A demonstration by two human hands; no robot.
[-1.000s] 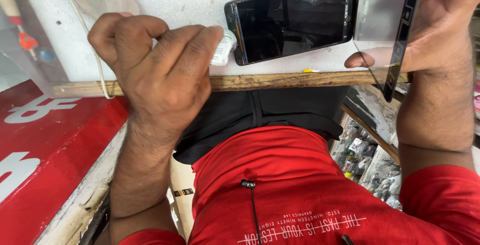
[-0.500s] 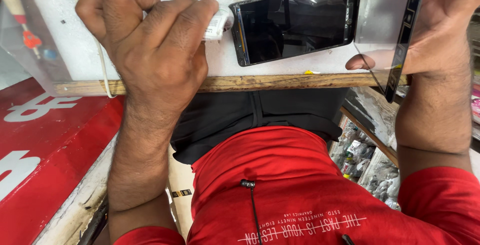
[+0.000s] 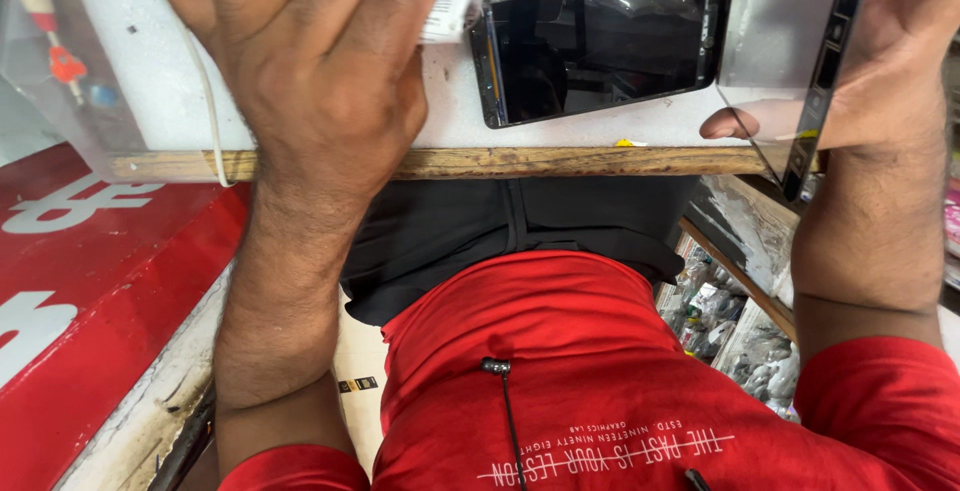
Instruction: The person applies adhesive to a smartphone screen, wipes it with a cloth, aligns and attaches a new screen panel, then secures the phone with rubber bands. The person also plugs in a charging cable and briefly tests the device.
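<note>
1. Left hand [image 3: 320, 81] curled tight around a small white tube [image 3: 448, 13], with only the tube's end poking out past the fingers.
2. Resting over the white worktop [image 3: 150, 91], near its front wooden edge [image 3: 500, 163] and toward the left side.
3. Tube end just beside the left short edge of a dark phone [image 3: 600, 46], very close; cannot tell if touching.
4. Phone lying flat on the worktop, screen up and black, near the front edge, toward the right.
5. Right hand [image 3: 880, 61] gripping a thin clear glass sheet [image 3: 780, 61] with a dark rim, thumb under it, fingers on top.
6. Glass sheet held up at the right end of the phone, tilted, hanging partly past the front edge of the worktop.
7. Thin white cord [image 3: 205, 91] running down the worktop and over the front edge, just left of the left wrist.
8. Clear plastic bag [image 3: 60, 61] at the left edge of the worktop.
9. Red board [image 3: 90, 281] down low on the left, below the worktop.
</note>
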